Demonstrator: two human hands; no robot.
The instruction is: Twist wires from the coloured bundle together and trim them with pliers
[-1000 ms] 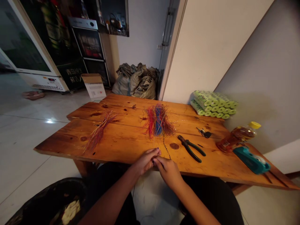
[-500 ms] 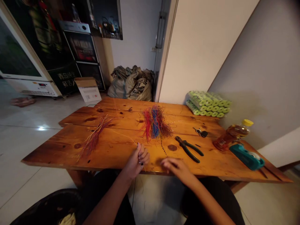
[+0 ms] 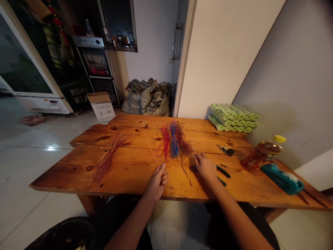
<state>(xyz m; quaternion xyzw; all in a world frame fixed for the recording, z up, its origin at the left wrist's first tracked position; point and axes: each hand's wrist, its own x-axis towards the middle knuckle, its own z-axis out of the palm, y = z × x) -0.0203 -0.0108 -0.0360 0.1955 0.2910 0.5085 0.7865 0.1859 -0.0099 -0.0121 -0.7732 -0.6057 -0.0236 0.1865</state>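
My left hand point(image 3: 159, 178) is closed near the table's front edge, with a thin yellow strand point(image 3: 153, 153) rising from between thumb and fingers. In the middle of the table lies a pile of thin wire-like strands point(image 3: 173, 140), red, blue and brown side by side. My right hand point(image 3: 205, 168) is at the pile's right edge, its thumb and fingers pinched at the brown ends; what is between them is too small to make out. Under that hand lie pliers point(image 3: 223, 172), mostly hidden except the green handles. A dark-and-light twisted strand point(image 3: 185, 172) stretches forward from the pile.
A looser bundle of strands point(image 3: 110, 158) lies on the left of the wooden table point(image 3: 62, 170). To the right are keys point(image 3: 227, 151), a yellow-capped bottle point(image 3: 261, 154) and a teal tape dispenser point(image 3: 282, 178). Green-wrapped rolls point(image 3: 232, 118) stand against the wall.
My right hand has moved right and forward, from the twisted strand's end to the pile's brown side, covering the pliers. My left hand still holds the yellow strand, which now stands more upright.
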